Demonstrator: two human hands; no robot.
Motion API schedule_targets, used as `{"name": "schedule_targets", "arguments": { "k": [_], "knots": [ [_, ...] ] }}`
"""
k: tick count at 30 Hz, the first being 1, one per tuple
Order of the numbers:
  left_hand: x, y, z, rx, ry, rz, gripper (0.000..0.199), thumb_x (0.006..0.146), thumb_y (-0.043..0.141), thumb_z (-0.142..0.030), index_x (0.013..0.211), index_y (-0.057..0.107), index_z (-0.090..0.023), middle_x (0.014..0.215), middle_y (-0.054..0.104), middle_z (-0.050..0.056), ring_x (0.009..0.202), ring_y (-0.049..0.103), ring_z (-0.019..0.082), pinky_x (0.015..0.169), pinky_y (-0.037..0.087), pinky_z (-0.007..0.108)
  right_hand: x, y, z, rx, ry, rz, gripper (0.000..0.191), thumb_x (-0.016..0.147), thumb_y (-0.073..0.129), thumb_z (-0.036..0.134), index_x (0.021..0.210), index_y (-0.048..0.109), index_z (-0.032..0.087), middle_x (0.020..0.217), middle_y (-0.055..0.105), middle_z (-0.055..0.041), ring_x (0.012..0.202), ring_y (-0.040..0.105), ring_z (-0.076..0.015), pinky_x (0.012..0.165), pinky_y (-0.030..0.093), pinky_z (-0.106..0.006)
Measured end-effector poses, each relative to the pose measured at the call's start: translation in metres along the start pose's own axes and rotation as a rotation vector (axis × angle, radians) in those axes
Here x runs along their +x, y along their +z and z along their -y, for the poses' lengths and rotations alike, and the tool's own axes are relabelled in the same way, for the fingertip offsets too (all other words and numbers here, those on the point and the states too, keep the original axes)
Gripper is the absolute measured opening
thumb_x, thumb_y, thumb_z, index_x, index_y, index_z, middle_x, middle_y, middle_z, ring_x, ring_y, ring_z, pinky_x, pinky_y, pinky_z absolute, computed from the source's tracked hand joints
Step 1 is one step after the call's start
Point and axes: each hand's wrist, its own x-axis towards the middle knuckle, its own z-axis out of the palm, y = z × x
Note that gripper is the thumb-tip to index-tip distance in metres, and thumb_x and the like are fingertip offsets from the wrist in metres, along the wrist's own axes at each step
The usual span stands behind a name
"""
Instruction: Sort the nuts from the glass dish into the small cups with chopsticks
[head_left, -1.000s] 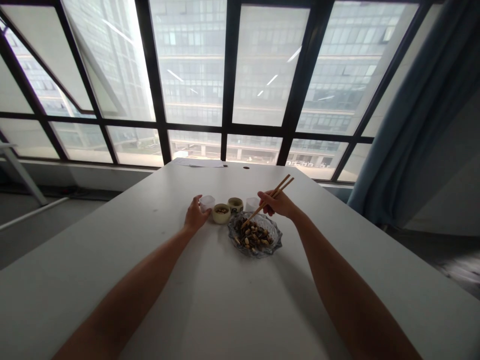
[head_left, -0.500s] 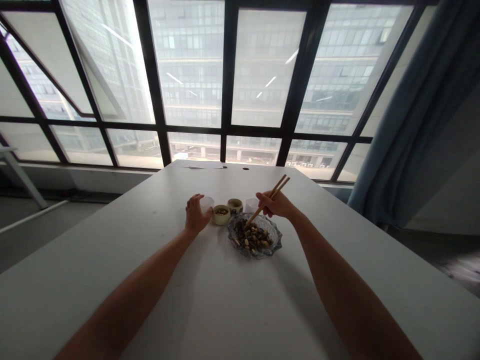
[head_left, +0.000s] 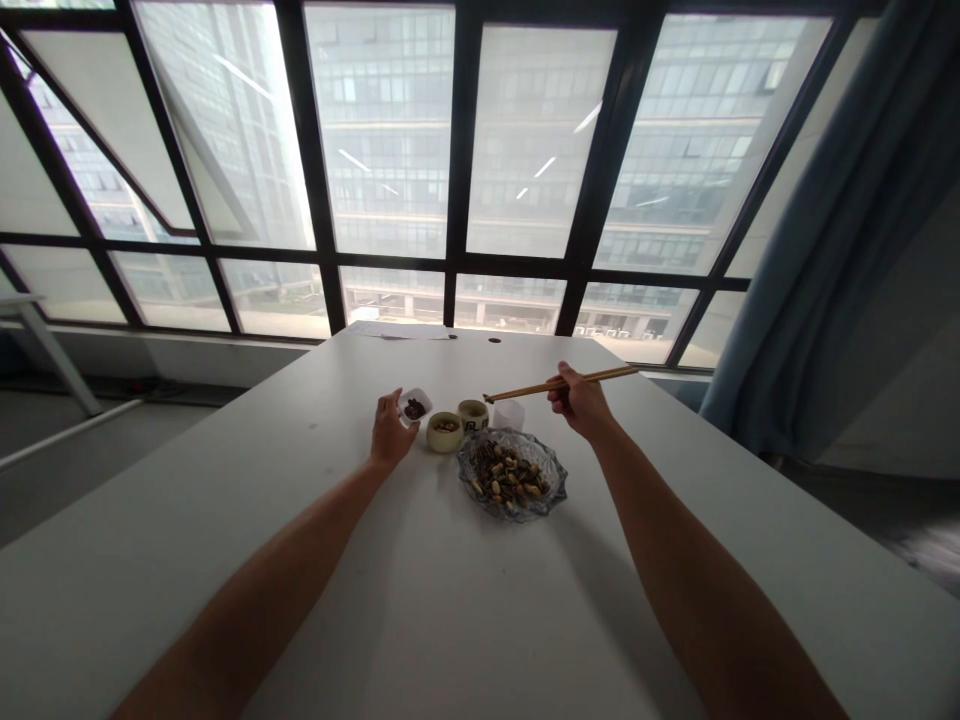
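My left hand (head_left: 391,435) grips a small translucent cup (head_left: 426,397), tilted so that dark bits show inside. In my right hand (head_left: 583,402) is a pair of chopsticks (head_left: 525,390), nearly level, tips pointing left. A tiny dark piece sits at the tips, above a cream cup with dark characters (head_left: 472,412). Beside my left hand stands another cream cup (head_left: 444,440) holding pale-brown pieces. Closer to me, a scalloped glass bowl (head_left: 556,487) contains a mix of peanuts and dark seeds. Behind its rim stands a second translucent cup (head_left: 509,415).
These things stand on a long white table (head_left: 450,600). Papers (head_left: 405,331) lie at its far end, near a dark round spot (head_left: 494,340). Beyond are large framed windows, with a blue curtain (head_left: 787,250) on the right.
The chopsticks have lifted out of the glass bowl and swung to nearly level, tips now higher and left with a dark piece. My left hand has tipped its cup toward me.
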Motion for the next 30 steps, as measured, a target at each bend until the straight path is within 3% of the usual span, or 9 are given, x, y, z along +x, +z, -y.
{"name": "schedule_targets", "arguments": {
  "k": [4,7,10,14,19,21,23,26,30],
  "knots": [
    [0.0,-0.002,-0.006,-0.023,0.03,0.001,0.063,0.067,0.07,-0.011,0.127,0.051,-0.018,0.121,0.051,0.012,0.112,0.057,0.027,0.086,0.06,0.042,0.0,-0.001,0.0,-0.03,-0.029,0.021,0.043,0.089,0.064,0.05,0.062,0.055,0.018,0.045,0.054,-0.0017,0.036,0.048,-0.0097,0.028,0.035,-0.018],
    [0.0,-0.001,-0.007,-0.025,0.02,0.003,0.063,0.068,0.072,-0.012,0.126,0.051,-0.019,0.122,0.051,0.012,0.112,0.058,0.027,0.087,0.06,0.043,-0.007,0.009,-0.001,-0.117,-0.158,0.033,0.048,0.087,0.06,0.06,0.064,0.056,0.018,0.045,0.055,-0.003,0.036,0.049,-0.0113,0.029,0.037,-0.021],
    [0.0,0.0,-0.008,0.008,0.006,0.0,0.062,0.068,0.074,-0.017,0.125,0.051,-0.018,0.119,0.052,0.012,0.111,0.058,0.027,0.088,0.059,0.043,-0.023,0.036,-0.004,-0.225,-0.31,0.063,0.056,0.085,0.053,0.072,0.069,0.059,0.018,0.049,0.06,-0.0045,0.036,0.05,-0.0111,0.033,0.04,-0.022],
    [-0.001,0.0,-0.01,0.045,-0.01,0.001,0.06,0.069,0.075,-0.023,0.124,0.052,-0.016,0.116,0.054,0.012,0.109,0.059,0.028,0.088,0.057,0.043,-0.039,0.087,-0.014,-0.286,-0.445,0.206,0.06,0.084,0.048,0.076,0.073,0.06,0.018,0.055,0.062,-0.0039,0.041,0.054,-0.0108,0.038,0.043,-0.021],
    [-0.001,-0.002,-0.011,0.041,-0.014,-0.007,0.061,0.068,0.074,-0.022,0.125,0.052,-0.017,0.117,0.055,0.013,0.108,0.059,0.028,0.087,0.057,0.043,-0.033,0.124,-0.034,-0.485,-0.43,0.408,0.061,0.08,0.053,0.077,0.067,0.058,0.018,0.058,0.064,-0.004,0.047,0.06,-0.012,0.042,0.044,-0.021],
    [-0.001,-0.001,-0.01,0.046,-0.013,-0.006,0.062,0.068,0.074,-0.021,0.125,0.052,-0.016,0.117,0.055,0.013,0.107,0.059,0.028,0.088,0.056,0.043,-0.03,0.122,-0.036,-0.524,-0.423,0.428,0.061,0.08,0.054,0.077,0.067,0.059,0.018,0.061,0.066,-0.005,0.049,0.062,-0.0129,0.043,0.046,-0.021],
    [-0.001,0.0,-0.009,0.055,-0.014,-0.001,0.062,0.068,0.074,-0.021,0.126,0.052,-0.015,0.117,0.055,0.013,0.106,0.06,0.028,0.088,0.056,0.044,-0.03,0.11,-0.032,-0.477,-0.454,0.353,0.061,0.083,0.05,0.077,0.072,0.062,0.018,0.064,0.067,-0.006,0.05,0.062,-0.0132,0.044,0.047,-0.022],
    [-0.001,0.002,-0.009,0.068,-0.031,-0.002,0.063,0.068,0.073,-0.022,0.126,0.052,-0.014,0.116,0.056,0.013,0.102,0.061,0.027,0.09,0.056,0.043,-0.032,0.081,-0.017,-0.409,-0.476,0.269,0.062,0.083,0.05,0.077,0.073,0.064,0.017,0.058,0.065,-0.0053,0.044,0.057,-0.0122,0.041,0.046,-0.023],
    [-0.001,0.004,-0.005,0.073,-0.058,-0.009,0.065,0.068,0.073,-0.022,0.128,0.051,-0.013,0.114,0.059,0.014,0.097,0.063,0.026,0.092,0.055,0.044,-0.029,0.04,-0.002,-0.496,-0.373,0.29,0.062,0.079,0.056,0.076,0.063,0.062,0.017,0.045,0.06,-0.0037,0.033,0.048,-0.0101,0.032,0.038,-0.022]
  ]
}}
